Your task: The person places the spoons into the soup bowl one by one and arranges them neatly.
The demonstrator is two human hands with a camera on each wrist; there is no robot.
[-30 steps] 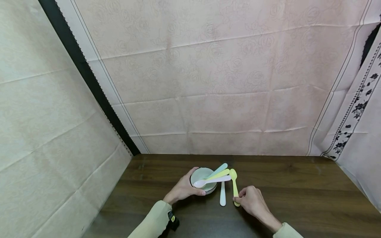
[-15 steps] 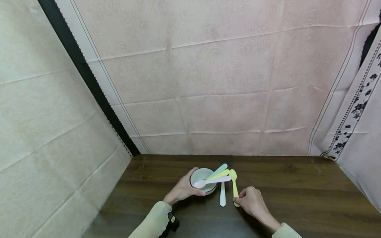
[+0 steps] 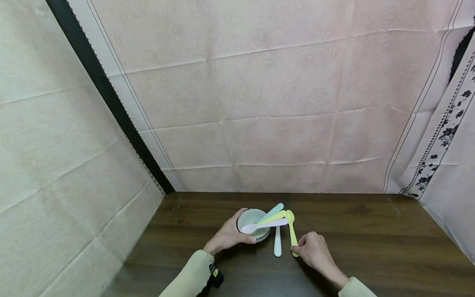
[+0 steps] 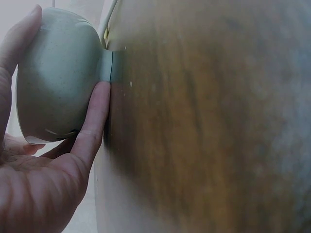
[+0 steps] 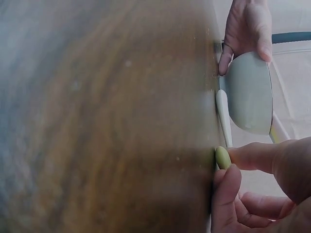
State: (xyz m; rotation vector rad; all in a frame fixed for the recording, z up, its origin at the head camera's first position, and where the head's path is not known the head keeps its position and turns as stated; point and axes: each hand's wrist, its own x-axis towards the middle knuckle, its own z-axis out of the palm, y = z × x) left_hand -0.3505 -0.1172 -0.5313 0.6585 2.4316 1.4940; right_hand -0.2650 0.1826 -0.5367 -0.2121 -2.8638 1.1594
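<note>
My left hand [image 3: 231, 235] grips a pale green bowl [image 3: 248, 217] from its left side, thumb at the near rim. In the left wrist view the bowl [image 4: 60, 77] stands on its foot on the tabletop, a finger low against it. A light blue spoon [image 3: 273, 210], a yellow-green spoon [image 3: 276, 216] and a pale lavender spoon [image 3: 272, 223] lie across the bowl, handles pointing right. My right hand [image 3: 315, 249] pinches the handle end of another yellow-green spoon [image 3: 292, 230], its head pointing away from me. The right wrist view shows that handle end [image 5: 222, 158] between thumb and finger.
A second light blue spoon [image 3: 277, 245] lies between the bowl and my right hand, its far end hidden under the lavender spoon. Brown wooden tabletop [image 3: 371, 239] extends around everything. Pale cloth [image 3: 259, 103] hangs behind the table's far edge and on both sides.
</note>
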